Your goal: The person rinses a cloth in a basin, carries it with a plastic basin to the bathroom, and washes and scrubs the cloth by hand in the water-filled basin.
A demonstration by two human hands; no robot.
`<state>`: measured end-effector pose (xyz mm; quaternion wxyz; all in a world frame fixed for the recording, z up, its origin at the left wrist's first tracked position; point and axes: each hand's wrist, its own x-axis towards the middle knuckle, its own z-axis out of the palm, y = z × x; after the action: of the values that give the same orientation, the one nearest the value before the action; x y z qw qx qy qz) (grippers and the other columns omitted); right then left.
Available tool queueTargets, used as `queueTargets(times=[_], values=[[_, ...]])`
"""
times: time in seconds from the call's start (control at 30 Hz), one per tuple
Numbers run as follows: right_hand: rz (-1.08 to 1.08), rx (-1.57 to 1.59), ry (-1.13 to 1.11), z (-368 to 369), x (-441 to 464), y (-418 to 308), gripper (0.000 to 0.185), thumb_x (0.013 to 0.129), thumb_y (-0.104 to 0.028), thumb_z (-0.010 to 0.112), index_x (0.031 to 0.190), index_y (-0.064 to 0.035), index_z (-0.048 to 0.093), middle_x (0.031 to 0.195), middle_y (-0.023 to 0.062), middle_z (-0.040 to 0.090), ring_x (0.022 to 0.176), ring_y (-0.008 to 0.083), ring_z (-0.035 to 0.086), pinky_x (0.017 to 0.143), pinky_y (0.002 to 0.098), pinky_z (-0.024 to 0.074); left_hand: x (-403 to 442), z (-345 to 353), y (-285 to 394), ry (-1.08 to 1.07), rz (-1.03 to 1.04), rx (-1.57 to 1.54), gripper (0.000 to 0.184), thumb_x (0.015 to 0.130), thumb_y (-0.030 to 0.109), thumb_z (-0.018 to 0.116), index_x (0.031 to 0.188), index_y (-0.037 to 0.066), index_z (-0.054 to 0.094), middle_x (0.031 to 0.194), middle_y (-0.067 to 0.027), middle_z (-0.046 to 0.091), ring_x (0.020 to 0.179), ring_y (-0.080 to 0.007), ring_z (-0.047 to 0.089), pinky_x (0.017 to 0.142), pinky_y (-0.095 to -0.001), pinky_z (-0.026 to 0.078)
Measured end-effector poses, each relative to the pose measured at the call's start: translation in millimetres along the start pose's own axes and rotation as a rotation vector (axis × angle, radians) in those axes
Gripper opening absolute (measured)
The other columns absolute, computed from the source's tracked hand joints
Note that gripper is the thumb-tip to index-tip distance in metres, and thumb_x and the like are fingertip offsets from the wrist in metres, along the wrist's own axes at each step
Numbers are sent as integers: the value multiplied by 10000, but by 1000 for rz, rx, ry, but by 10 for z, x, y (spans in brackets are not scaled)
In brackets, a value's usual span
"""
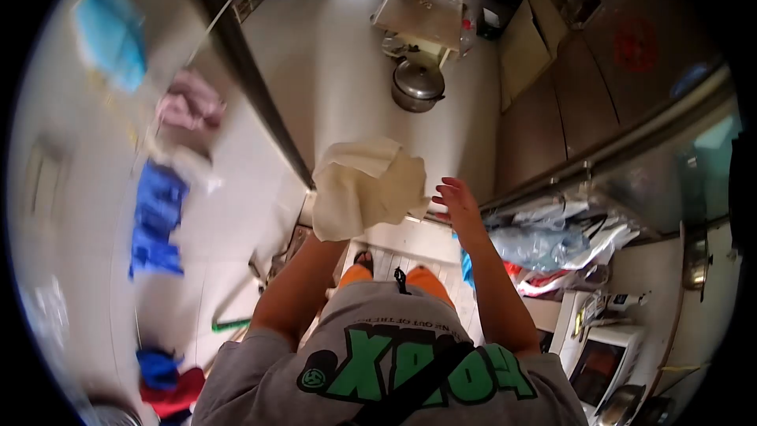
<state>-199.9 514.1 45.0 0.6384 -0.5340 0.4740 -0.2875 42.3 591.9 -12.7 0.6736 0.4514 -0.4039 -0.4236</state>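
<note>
A cream-coloured cloth (367,188) hangs bunched and folded in mid-air in front of me. My left forearm runs up to its lower left, and the cloth covers my left hand, which holds it up; the fingers are hidden. Just right of the cloth, my right hand (456,201) is raised with its fingers apart and nothing in them. A small gap appears to separate its fingertips from the cloth's right edge.
Ahead, a lidded metal pot (418,85) stands on the floor by a low table (426,16). A door frame (252,71) rises on the left. Plastic bags (544,244) crowd the right side. Blue cloths (158,217) hang along the left wall.
</note>
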Motion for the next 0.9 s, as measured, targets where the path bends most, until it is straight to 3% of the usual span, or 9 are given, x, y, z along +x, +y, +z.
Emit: queueTargets(times=[0.13, 0.23, 0.3, 0.4, 0.53, 0.67, 0.7, 0.83, 0.9], values=[[283, 626, -161, -77, 1002, -542, 648, 944, -551, 481, 1435, -148, 350, 1308, 118, 506, 1142, 252, 542, 890, 422, 506, 1254, 170, 110, -122, -23, 384, 523, 866, 245, 670, 1305, 42, 472, 1257, -70, 531, 1172, -186, 503, 992, -311, 425], [256, 739, -322, -204, 2092, -558, 544, 964, -419, 526, 1372, -81, 407, 1249, 124, 542, 1111, 253, 567, 926, 407, 499, 2202, -27, -289, -148, -7, 339, 496, 877, 239, 666, 1295, 42, 485, 1252, -70, 538, 1172, -181, 504, 1001, -298, 422], [242, 603, -237, -177, 2856, -716, 470, 972, -333, 543, 1331, -48, 438, 1216, 124, 562, 1092, 251, 581, 934, 396, 496, 2667, -217, -394, -47, -53, 65, 498, 886, 312, 646, 1280, 47, 496, 1244, -85, 547, 1137, -206, 528, 984, -331, 442], [139, 792, -338, -115, 4010, -1220, 385, 961, -211, 565, 1289, -40, 458, 1209, 104, 566, 1109, 250, 575, 958, 404, 478, 3428, -559, -252, 142, -48, -316, 524, 900, 423, 617, 1257, 54, 512, 1231, -107, 561, 1085, -243, 565, 959, -381, 471], [228, 766, -596, 200, 5274, -2015, 300, 977, -256, 534, 1233, -132, 438, 1264, 65, 525, 1185, 247, 513, 974, 484, 439, 4243, -1060, 33, 310, -332, -1004, 643, 862, 563, 598, 1242, 49, 533, 1217, -130, 572, 1081, -299, 571, 943, -430, 475], [261, 714, -726, 809, 6303, -2601, 244, 981, -235, 515, 1204, -161, 449, 1251, 54, 525, 1166, 237, 514, 946, 480, 452, 4655, -1274, 506, 472, -237, -881, 478, 853, 355, 621, 1207, 38, 567, 1173, -147, 595, 1071, -313, 573, 923, -453, 475], [303, 729, -768, 996, 6514, -2698, 242, 960, -145, 523, 1194, -153, 462, 1234, 59, 530, 1173, 236, 509, 964, 470, 450, 4727, -1295, 585, 635, -182, -827, 374, 826, 181, 639, 1160, 24, 579, 1082, -133, 632, 972, -298, 618, 862, -436, 512], [297, 658, -893, 1761, 7272, -2883, 298, 907, -15, 523, 1173, -145, 489, 1216, 66, 532, 1181, 236, 499, 1006, 451, 426, 4924, -2004, 217, 850, -167, -648, 368, 784, 4, 648, 1140, 6, 558, 935, -89, 657, 823, -239, 659, 757, -385, 554], [285, 643, -937, 2175, 7596, -2978, 331, 883, 31, 519, 1165, -142, 499, 1212, 68, 532, 1188, 236, 492, 1023, 443, 412, 5288, -2388, 136, 878, -131, -581, 342, 803, 29, 649, 1131, 4, 558, 939, -93, 651, 825, -235, 660, 733, -382, 560]])
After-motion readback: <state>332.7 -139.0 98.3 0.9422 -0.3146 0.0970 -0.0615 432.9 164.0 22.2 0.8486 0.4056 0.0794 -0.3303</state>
